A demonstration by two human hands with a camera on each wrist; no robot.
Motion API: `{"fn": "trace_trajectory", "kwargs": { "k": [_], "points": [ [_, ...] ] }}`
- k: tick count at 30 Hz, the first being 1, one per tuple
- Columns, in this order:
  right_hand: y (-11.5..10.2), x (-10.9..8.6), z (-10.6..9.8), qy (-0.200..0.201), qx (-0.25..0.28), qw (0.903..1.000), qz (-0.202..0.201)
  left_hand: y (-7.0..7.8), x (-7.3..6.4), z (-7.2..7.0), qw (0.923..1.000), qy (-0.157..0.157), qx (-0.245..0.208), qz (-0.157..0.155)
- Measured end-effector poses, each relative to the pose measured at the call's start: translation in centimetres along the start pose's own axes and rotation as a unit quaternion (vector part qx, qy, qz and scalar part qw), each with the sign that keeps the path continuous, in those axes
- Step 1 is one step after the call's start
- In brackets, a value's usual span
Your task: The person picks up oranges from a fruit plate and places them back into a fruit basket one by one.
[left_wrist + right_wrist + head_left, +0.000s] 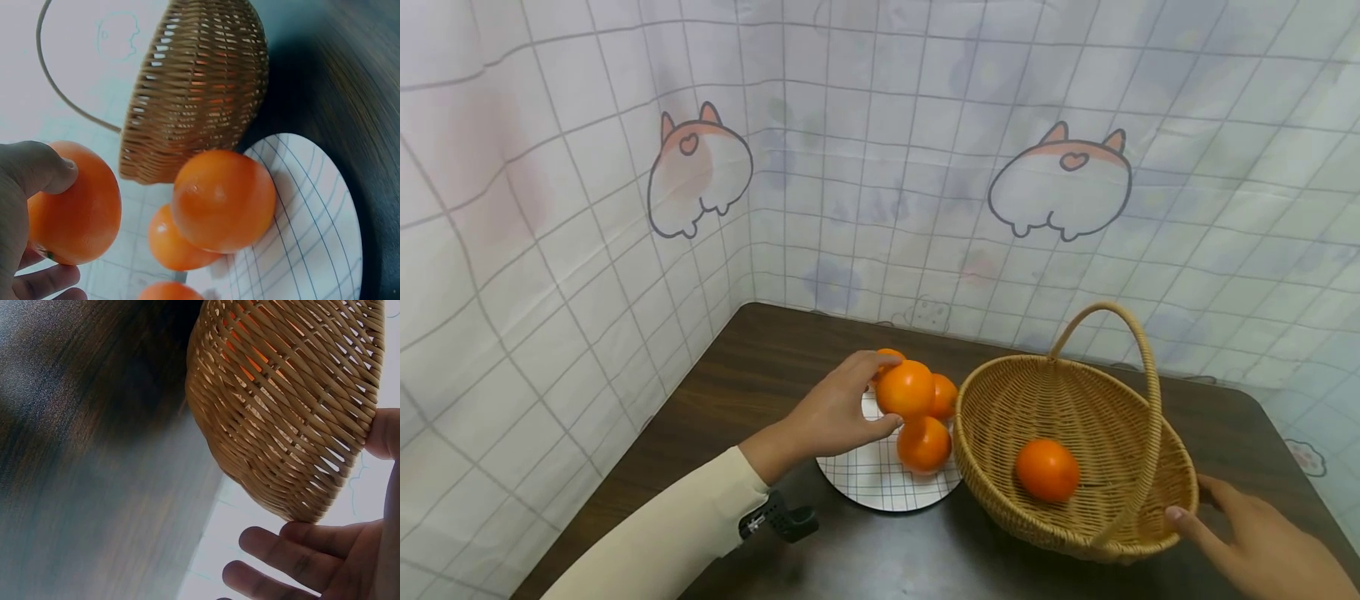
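Observation:
My left hand [838, 408] holds an orange [906, 390] above a round white plate [865, 483] with a dark grid pattern. The left wrist view shows the thumb [47, 169] pressed on that orange, clear of the others. Three more oranges [923, 445] are on the plate, one partly hidden behind the hand and the held fruit. Right of the plate stands a wicker basket [1078, 400] with a tall arched handle and one orange [1047, 471] inside. At its right end, my right hand [1262, 533] pinches the rim, thumb on top and fingers around the outside.
Everything stands on a dark wood-grain table [730, 375]. Behind it and along its left side hangs a white grid-patterned curtain [880, 167] with cartoon animals. A black strap device [778, 517] is on the left wrist. The basket handle [1146, 367] arches above the rim.

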State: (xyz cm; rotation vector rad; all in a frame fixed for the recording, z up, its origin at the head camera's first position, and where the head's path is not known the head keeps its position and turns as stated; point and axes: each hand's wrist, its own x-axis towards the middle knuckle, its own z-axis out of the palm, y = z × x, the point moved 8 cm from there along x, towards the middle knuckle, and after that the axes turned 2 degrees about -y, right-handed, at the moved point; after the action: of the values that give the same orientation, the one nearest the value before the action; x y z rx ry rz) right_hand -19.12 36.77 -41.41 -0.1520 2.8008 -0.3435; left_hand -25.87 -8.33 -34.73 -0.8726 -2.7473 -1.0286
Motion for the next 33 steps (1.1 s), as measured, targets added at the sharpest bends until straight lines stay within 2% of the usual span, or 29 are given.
{"fn": "trace_trajectory", "kwargs": {
  "k": [9,16,25,33],
  "points": [
    [0.4,0.3,0.5,-0.014,0.004,0.9999,0.000,1.8,0.2,0.2,0.9995,-0.019,-0.019,0.019],
    [0.5,0.4,0.7,-0.021,0.005,0.9998,0.003,2.9,0.4,0.4,0.9985,-0.022,-0.030,0.041],
    [0.5,0.0,0.4,-0.012,0.010,0.9999,0.003,3.8,1.0,0.7,0.9972,-0.029,-0.053,0.044],
    [-0.2,-0.3,-0.1,0.011,0.012,0.9999,-0.003,4.5,1.3,0.8,0.9978,-0.027,-0.029,0.052]
  ]
}}
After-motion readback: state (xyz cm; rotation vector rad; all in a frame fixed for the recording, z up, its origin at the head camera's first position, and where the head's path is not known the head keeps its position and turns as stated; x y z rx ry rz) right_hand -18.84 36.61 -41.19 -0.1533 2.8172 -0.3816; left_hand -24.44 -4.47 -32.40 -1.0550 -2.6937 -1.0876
